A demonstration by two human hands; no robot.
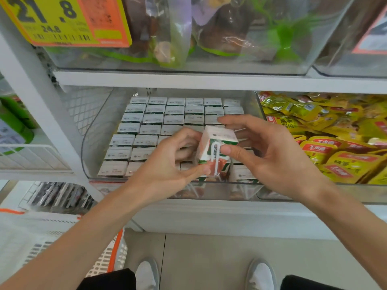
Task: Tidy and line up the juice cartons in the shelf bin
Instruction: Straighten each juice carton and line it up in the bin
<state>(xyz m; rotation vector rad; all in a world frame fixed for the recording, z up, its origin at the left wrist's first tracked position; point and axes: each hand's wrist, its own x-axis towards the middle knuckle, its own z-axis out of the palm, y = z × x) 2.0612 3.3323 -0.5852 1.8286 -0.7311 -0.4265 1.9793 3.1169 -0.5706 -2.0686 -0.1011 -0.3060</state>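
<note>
White store shelves (188, 82) fill the view, and on the middle one sits a clear plastic bin (94, 130) packed with rows of cartons (155, 120) standing upright, tops showing. Both hands meet over the front of that bin, clamped on a single carton (215, 141) lifted above the rows and tilted a little. The left hand (167, 164) curls its fingers against the carton's left side, with the thumb under its lower front edge. The right hand (272, 155) presses its thumb on the front face, just beside the wrapped straw (215, 155), while its fingers reach past the top and behind. Beyond the grip and to its left, the rows run back in neat lines; directly beneath it the front cartons look less even. To the right of the grip lies a bin of yellow snack packets (335, 147). Above it, clear bags (209, 28) and a yellow price tag (62, 19). Below and left of the arms is a white basket (62, 248).
</note>
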